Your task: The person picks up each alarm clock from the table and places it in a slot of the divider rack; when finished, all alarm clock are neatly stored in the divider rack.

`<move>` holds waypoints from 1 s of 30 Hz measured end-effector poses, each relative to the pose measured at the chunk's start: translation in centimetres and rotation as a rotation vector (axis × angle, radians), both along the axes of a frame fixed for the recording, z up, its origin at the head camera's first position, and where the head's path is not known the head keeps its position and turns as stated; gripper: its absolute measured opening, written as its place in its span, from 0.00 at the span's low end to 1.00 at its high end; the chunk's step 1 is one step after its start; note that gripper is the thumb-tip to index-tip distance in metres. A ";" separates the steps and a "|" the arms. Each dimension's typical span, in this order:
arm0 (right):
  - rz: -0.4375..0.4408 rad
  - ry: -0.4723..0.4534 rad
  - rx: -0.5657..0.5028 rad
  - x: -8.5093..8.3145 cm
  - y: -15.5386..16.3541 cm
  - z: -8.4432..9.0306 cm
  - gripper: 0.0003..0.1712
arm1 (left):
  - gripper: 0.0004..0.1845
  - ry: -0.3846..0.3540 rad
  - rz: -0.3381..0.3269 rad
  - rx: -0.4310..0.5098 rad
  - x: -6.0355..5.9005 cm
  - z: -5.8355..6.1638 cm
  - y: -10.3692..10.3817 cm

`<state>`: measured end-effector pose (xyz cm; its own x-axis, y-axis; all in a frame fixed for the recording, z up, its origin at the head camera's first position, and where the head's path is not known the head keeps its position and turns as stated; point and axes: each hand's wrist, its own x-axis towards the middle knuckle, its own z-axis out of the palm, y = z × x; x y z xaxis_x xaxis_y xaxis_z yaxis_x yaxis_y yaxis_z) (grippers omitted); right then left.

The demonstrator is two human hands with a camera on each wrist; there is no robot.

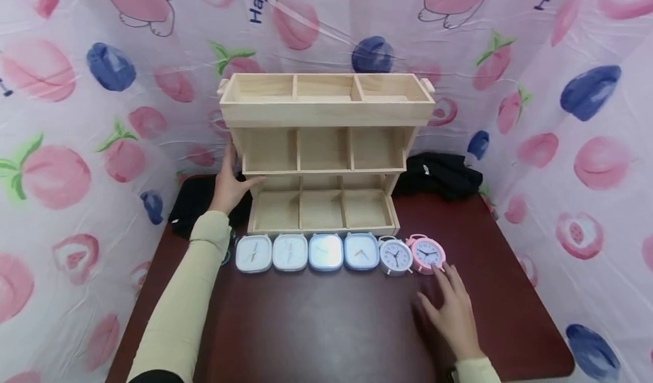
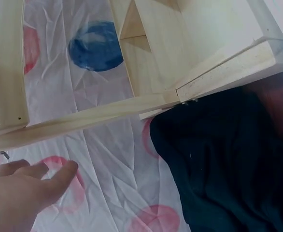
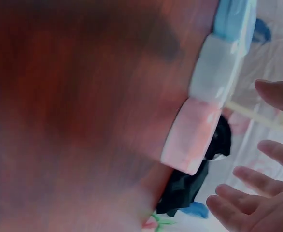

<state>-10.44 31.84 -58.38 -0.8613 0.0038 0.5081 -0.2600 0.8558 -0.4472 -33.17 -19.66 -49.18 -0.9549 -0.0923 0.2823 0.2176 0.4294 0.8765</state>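
A three-tier wooden storage rack [image 1: 326, 115] with divided compartments stands at the back of the table. At its left side is my left hand [image 1: 228, 187], thumb stretched toward the middle tier's front edge. In the left wrist view, the left hand's fingers [image 2: 59, 181] are spread beside the wooden strip. My right hand [image 1: 454, 309] reaches toward the pink round alarm clock [image 1: 427, 254], fingers spread; whether the fingertips touch it I cannot tell. The right wrist view shows this hand [image 3: 257, 193] holding nothing, beside the pink clock [image 3: 192, 137]. A white round alarm clock [image 1: 395, 256] adjoins the pink one.
Several square clocks continue the row leftward: two whitish ones [image 1: 253, 253] and two blue ones [image 1: 326, 252]. Black cloth [image 1: 191, 201] lies left of the rack, and more black cloth [image 1: 439, 176] on the right. Fruit-patterned sheeting [image 1: 586, 162] surrounds the dark red table [image 1: 326, 332].
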 end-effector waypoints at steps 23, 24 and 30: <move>0.186 -0.478 -0.031 -12.2 4.8 0.2 0.55 | 0.65 0.054 -0.003 0.076 0.6 0.7 -1.1; 0.181 -0.475 -0.028 -12.0 4.9 0.1 0.55 | 0.65 0.054 -0.009 0.075 0.5 0.6 -0.9; 0.077 -0.459 -0.061 -10.8 5.7 -0.2 0.53 | 0.64 0.051 -0.048 0.068 0.0 -0.2 0.4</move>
<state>-21.21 37.56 -58.55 -0.9958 -0.0508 0.0757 -0.0854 0.8106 -0.5793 -33.18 -19.27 -49.37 -0.9432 -0.0670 0.3253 0.2817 0.3575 0.8904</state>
